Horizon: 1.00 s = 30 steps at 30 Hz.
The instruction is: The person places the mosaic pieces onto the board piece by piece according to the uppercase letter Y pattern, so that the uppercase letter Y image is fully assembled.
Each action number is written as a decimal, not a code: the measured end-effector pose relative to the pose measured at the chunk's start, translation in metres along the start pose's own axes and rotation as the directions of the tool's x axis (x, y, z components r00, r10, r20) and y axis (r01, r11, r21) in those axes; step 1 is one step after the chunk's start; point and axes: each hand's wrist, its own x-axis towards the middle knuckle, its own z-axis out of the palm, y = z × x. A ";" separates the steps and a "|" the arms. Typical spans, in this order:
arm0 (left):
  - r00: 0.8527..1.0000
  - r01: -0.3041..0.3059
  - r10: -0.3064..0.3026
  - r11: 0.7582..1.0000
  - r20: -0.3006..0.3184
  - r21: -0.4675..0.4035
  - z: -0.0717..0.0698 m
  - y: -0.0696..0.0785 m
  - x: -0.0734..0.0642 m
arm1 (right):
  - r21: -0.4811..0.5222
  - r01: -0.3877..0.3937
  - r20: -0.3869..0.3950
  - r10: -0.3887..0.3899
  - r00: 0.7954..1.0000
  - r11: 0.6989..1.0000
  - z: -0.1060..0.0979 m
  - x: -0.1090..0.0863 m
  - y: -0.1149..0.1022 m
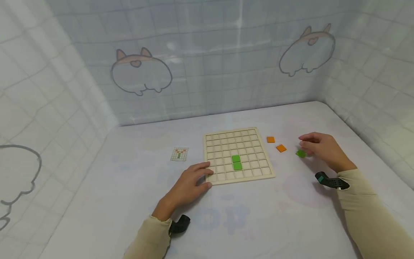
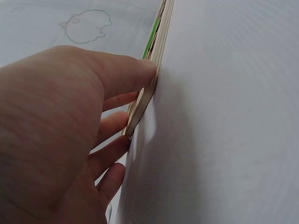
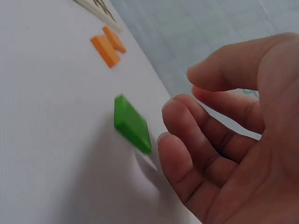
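A square pale wooden grid board (image 1: 226, 181) lies flat, with two green square tiles (image 1: 237, 166) set one above the other in its cells. At its near left corner my left hand (image 1: 187, 185) rests with fairly straight fingers, thumb (image 2: 148, 70) against the board's edge and fingertips at the left side. My right hand (image 1: 323, 149) hovers at the right, fingers loosely bent. Just off its fingertips is a loose green tile (image 3: 133, 123), tilted and a little blurred in the right wrist view, with a gap between it and the fingers.
Two orange tiles (image 1: 281, 148) lie between the board and my right hand. Left of the board lies a small pattern card (image 1: 179, 154) printed with a grid and coloured squares. Pale fabric walls (image 1: 210, 72) enclose the white table surface (image 1: 129, 201) at the back and sides.
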 end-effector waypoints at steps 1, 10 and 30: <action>1.000 0.000 0.000 1.000 0.003 -0.003 0.000 0.000 0.001 | -0.002 -0.002 0.006 0.002 1.000 1.000 -0.002 -0.002 0.002; 1.000 0.004 -0.004 1.000 -0.001 0.003 0.000 0.003 0.002 | -0.114 0.008 0.063 -0.001 0.998 0.993 -0.008 -0.001 0.016; 0.999 0.037 -0.037 0.999 0.026 0.018 0.000 0.000 0.000 | -0.316 0.139 0.152 -0.095 0.984 0.939 0.004 0.005 0.005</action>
